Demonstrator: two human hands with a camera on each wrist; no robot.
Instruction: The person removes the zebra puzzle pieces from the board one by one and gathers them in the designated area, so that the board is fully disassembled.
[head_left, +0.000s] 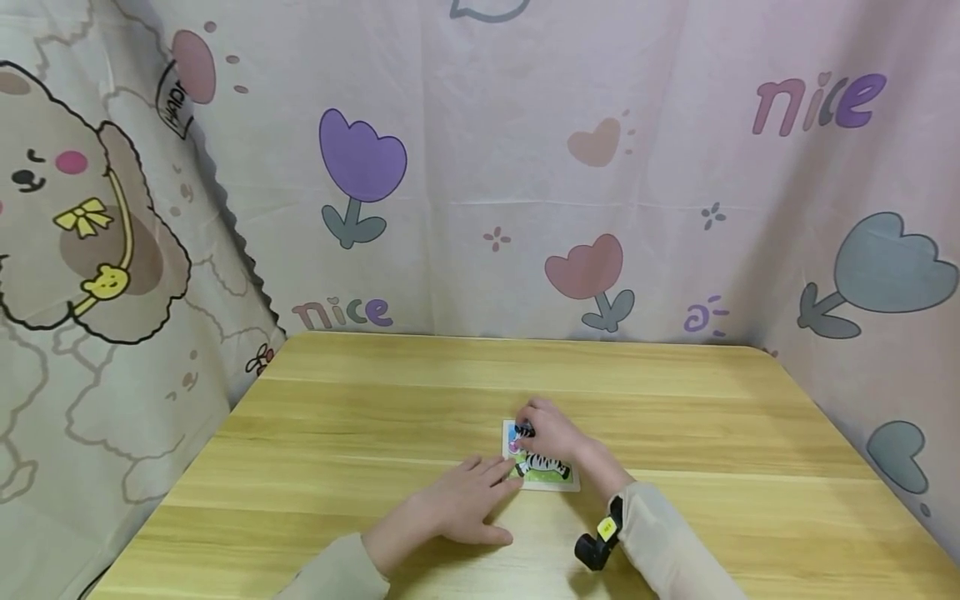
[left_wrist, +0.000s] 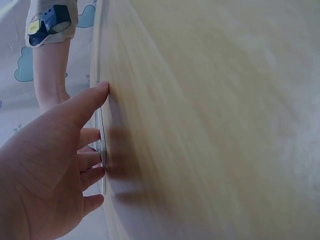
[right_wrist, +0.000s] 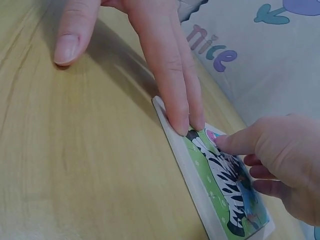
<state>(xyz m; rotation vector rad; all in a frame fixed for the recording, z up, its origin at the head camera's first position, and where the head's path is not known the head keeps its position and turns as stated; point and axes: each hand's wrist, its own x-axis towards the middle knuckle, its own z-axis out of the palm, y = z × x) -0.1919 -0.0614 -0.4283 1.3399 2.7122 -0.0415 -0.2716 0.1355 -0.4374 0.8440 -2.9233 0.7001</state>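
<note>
A small zebra jigsaw puzzle (head_left: 551, 475) with a white border lies flat on the wooden table. My left hand (head_left: 468, 500) rests at its near left corner, the fingertips on the border and the thumb spread out to the side. Over the upper part of the picture, my right hand (head_left: 551, 429) has its fingers curled and pinches a puzzle piece (head_left: 525, 429) with black-and-white stripes at the zebra's head. In the right wrist view the thumb touches the picture beside a pink patch, and the hand hides part of the piece.
The wooden table (head_left: 360, 400) reaches back to a printed curtain (head_left: 480, 167) with tulips and lettering. Another curtain hangs along the left side. A black wrist camera (head_left: 596, 546) is strapped to the right sleeve, low over the tabletop.
</note>
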